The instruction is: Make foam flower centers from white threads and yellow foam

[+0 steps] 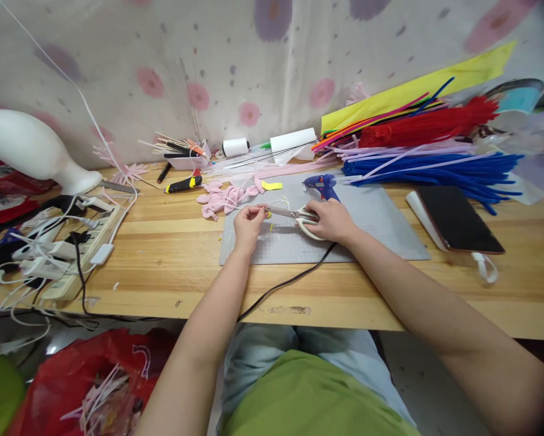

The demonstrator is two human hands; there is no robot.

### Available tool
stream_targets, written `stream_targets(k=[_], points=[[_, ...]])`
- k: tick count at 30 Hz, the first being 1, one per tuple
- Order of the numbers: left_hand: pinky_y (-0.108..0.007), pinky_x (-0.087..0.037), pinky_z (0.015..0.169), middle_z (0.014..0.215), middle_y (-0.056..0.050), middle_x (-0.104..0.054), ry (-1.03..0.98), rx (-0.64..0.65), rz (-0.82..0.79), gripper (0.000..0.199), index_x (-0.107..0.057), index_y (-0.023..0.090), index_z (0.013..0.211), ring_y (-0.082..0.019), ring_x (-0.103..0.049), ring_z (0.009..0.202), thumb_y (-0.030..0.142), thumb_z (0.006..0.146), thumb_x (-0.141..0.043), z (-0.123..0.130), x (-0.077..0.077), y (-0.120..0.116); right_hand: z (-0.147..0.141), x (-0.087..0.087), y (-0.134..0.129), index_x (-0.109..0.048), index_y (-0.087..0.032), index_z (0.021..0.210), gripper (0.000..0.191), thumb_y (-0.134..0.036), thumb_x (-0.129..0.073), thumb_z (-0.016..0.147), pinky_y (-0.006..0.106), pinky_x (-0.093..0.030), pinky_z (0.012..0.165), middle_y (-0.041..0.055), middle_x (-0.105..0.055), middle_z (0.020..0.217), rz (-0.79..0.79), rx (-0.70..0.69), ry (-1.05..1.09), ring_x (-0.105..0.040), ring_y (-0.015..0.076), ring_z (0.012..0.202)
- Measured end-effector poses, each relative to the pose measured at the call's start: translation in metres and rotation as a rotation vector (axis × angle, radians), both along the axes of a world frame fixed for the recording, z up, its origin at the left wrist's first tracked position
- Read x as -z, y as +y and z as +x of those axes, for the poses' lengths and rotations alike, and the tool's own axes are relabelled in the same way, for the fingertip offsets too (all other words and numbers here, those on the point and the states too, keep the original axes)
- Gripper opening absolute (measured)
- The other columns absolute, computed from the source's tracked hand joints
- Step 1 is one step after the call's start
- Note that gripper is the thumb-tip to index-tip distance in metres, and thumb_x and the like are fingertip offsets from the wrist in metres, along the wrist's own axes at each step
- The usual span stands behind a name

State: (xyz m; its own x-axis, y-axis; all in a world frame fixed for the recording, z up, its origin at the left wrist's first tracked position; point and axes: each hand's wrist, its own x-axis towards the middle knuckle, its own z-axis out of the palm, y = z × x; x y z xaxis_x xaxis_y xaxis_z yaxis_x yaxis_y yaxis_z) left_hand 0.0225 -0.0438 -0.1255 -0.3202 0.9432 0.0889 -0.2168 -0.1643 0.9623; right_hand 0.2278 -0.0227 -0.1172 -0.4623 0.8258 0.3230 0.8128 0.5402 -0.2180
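My right hand (pixel 330 221) grips the white-handled scissors (pixel 304 221), whose blades point left over the grey mat (pixel 380 233). At the blade tips is my left hand (pixel 250 227), its thumb and fingertips pinched together. A small bit of yellow shows beside those fingertips, but what they pinch is too small to make out. Just behind my right hand, a blue glue gun (pixel 321 184) rests on the mat. Fuzzy pink pieces (pixel 224 198) with thin white stems lie beyond my left hand, next to a yellow strip (pixel 272 186).
Blue pipe cleaners (pixel 435 172) and red ones (pixel 426 124) are heaped at the back right. A phone (pixel 457 218) lies at the right. On the left stand a power strip (pixel 90 242) with tangled cords and a white foam head (pixel 31 145). A black cord (pixel 285 283) crosses the table's front.
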Motion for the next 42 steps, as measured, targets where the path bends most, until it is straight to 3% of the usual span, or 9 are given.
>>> stream_targets(k=[21, 42], points=[[-0.028, -0.053, 0.069, 0.082, -0.005, -0.067, 0.106, -0.017, 0.069, 0.013, -0.055, 0.014, 0.062, -0.009, -0.062, 0.063, 0.017, 0.06, -0.068, -0.0003, 0.0048, 0.0019, -0.0003, -0.0009, -0.0016, -0.061, -0.02, 0.086, 0.036, -0.053, -0.052, 0.075, 0.029, -0.029, 0.06, 0.0054, -0.066, 0.076, -0.042, 0.075, -0.124, -0.056, 0.0198, 0.069], [-0.025, -0.052, 0.068, 0.081, -0.005, -0.066, 0.196, -0.041, 0.113, 0.007, -0.055, 0.015, 0.062, -0.01, -0.062, 0.07, 0.014, 0.062, -0.062, -0.0006, 0.0036, 0.0, 0.0004, -0.0011, 0.0, -0.059, -0.02, 0.088, 0.042, -0.059, -0.046, 0.077, 0.029, -0.028, 0.06, 0.0059, -0.067, 0.079, -0.042, 0.064, -0.19, -0.056, 0.0206, 0.07]])
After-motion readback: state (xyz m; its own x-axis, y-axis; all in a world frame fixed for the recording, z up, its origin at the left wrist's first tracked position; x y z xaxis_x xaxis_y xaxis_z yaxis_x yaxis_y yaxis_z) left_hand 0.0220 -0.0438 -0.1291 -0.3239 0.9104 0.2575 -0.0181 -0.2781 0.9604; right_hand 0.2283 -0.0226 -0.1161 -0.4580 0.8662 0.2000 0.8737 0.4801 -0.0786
